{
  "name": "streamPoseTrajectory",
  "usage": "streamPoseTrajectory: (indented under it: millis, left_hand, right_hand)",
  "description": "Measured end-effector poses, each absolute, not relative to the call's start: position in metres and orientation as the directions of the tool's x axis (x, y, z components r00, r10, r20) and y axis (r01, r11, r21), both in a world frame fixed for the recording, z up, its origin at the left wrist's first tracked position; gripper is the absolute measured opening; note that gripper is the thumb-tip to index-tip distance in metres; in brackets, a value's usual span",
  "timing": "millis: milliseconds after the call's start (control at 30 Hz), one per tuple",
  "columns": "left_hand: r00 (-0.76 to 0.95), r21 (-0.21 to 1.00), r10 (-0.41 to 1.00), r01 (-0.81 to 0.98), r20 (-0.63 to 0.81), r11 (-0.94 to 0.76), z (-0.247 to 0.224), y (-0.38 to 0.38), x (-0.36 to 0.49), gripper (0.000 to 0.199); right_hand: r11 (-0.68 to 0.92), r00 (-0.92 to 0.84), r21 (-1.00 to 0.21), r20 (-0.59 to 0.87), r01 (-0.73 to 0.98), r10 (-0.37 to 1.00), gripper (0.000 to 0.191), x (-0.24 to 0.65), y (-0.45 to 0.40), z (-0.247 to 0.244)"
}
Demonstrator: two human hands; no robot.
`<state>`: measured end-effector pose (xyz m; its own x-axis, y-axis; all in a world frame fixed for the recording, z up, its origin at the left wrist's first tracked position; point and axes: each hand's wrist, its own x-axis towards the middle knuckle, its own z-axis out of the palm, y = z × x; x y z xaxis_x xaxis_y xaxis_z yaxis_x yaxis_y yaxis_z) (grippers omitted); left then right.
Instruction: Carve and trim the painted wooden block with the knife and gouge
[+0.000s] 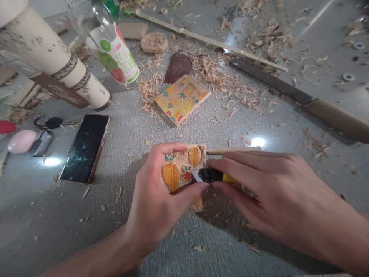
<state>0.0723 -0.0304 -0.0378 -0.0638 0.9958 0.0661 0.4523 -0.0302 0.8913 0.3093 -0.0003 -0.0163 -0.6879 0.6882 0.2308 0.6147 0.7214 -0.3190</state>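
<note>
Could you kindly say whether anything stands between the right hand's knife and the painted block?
Nothing visible: the right hand holds the knife, its blade beside the strawberry on the painted block. The left thumb lies close but not between.

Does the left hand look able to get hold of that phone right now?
Probably yes, though the left hand would have to release the painted wooden block it is holding; the smartphone lies to its left, with only small wood shavings in between.
</note>
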Motion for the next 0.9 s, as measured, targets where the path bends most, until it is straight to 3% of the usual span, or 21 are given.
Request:
streamPoseTrajectory:
  millis: [167,400,767,900]
  left_hand:
    - [-0.051,0.936,0.998,0.349,-0.025,0.041,-0.039,-0.027,0.073,0.054]
    - [-0.063,0.953,0.997,0.298,-0.047,0.064,-0.035,-0.026,0.073,0.055]
    - [-0.049,0.917,0.986,0.362,-0.160,0.167,-0.027,-0.023,0.073,0.057]
    - [0.120,0.886,0.984,0.460,-0.132,0.063,-0.028,-0.016,0.061,0.052]
  right_hand:
    - [0.715,-0.661,-0.268,0.274,0.645,0.699,0.029,0.305,-0.002,-0.018]
    - [0.697,-0.670,-0.350,0.216,0.626,0.710,0.023,0.312,-0.001,-0.018]
    - [0.695,-0.683,-0.337,0.175,0.635,0.709,0.022,0.313,-0.001,-0.020]
    - [0.667,-0.684,-0.385,0.115,0.637,0.720,0.017,0.315,0.003,-0.017]
